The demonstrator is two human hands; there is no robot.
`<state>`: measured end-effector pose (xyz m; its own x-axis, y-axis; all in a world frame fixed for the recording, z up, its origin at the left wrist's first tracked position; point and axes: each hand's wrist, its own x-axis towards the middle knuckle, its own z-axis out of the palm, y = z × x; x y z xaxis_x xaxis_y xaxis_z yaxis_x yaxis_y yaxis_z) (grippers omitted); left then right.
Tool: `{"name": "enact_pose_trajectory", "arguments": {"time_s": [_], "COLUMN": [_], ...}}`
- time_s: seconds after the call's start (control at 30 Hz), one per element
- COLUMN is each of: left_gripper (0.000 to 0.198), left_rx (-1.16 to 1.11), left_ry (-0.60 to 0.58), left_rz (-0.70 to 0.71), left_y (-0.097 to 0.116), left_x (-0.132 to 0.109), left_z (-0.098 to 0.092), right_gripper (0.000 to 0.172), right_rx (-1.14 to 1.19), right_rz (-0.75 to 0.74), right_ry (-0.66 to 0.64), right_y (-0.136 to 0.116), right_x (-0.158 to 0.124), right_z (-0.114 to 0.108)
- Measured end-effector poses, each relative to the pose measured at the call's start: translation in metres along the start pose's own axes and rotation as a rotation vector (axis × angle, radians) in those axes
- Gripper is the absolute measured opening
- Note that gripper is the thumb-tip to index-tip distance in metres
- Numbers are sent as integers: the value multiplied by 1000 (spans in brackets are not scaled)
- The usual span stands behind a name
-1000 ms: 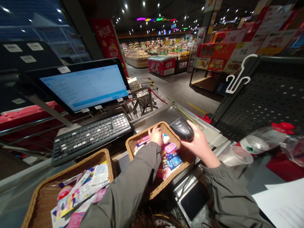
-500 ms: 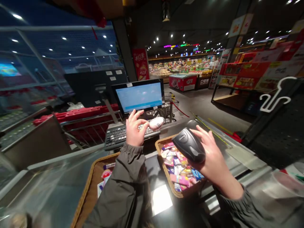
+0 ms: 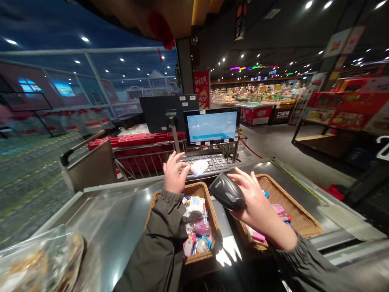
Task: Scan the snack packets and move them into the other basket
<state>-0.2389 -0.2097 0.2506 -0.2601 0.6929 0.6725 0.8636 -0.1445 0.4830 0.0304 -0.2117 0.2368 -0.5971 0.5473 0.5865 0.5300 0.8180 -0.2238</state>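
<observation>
My left hand (image 3: 176, 175) pinches the edge of a small white packet (image 3: 199, 167) between thumb and forefinger, its other fingers spread. Bright glare hides the packet's print. It is held above the front of a black keyboard (image 3: 218, 161). My right hand (image 3: 253, 202) is wrapped round a black handheld barcode scanner (image 3: 227, 192), which points toward the packet. Below my hands stand two wicker baskets. The left basket (image 3: 216, 227) holds several small wrapped goods (image 3: 199, 227). In the right basket (image 3: 299, 215) colourful packets lie, partly hidden by my right hand.
A lit checkout screen (image 3: 212, 126) stands behind the keyboard, beside another dark monitor (image 3: 164, 111). A clear bag of food (image 3: 42, 259) lies on the metal counter (image 3: 121, 221) at the lower left. Red shopping baskets (image 3: 136, 140) and a metal railing (image 3: 146, 162) lie beyond.
My view has turned left, so the screen, keyboard and baskets appear farther right. The food bag has come more into view. Both hands keep their holds, with packet and scanner now closer together.
</observation>
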Motion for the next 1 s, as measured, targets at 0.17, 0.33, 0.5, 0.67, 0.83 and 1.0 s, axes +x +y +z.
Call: {"name": "enact_pose_trajectory", "arguments": {"time_s": [0.17, 0.33, 0.5, 0.67, 0.83, 1.0], "left_gripper": [19, 20, 18, 19, 17, 16], "left_rx": [-10, -24, -44, -30, 23, 47], "left_ry": [-6, 1, 30, 20, -72, -217], "left_rz": [-3, 8, 12, -2, -39, -65], "left_y": [-18, -28, -32, -36, -50, -71], "left_x": [-7, -12, -16, -20, -27, -40], "left_z": [-8, -9, -9, -11, -13, -12], "right_gripper": [37, 38, 42, 46, 45, 42], "right_rx": [21, 38, 45, 55, 75, 92], "right_rz": [1, 0, 7, 12, 44, 56], "right_ry": [-40, -47, -58, -84, -109, -117], "right_y": [-15, -23, -25, -27, -25, -20], "right_x": [-1, -7, -11, -13, -16, -19], "right_z": [4, 6, 9, 12, 16, 22]}}
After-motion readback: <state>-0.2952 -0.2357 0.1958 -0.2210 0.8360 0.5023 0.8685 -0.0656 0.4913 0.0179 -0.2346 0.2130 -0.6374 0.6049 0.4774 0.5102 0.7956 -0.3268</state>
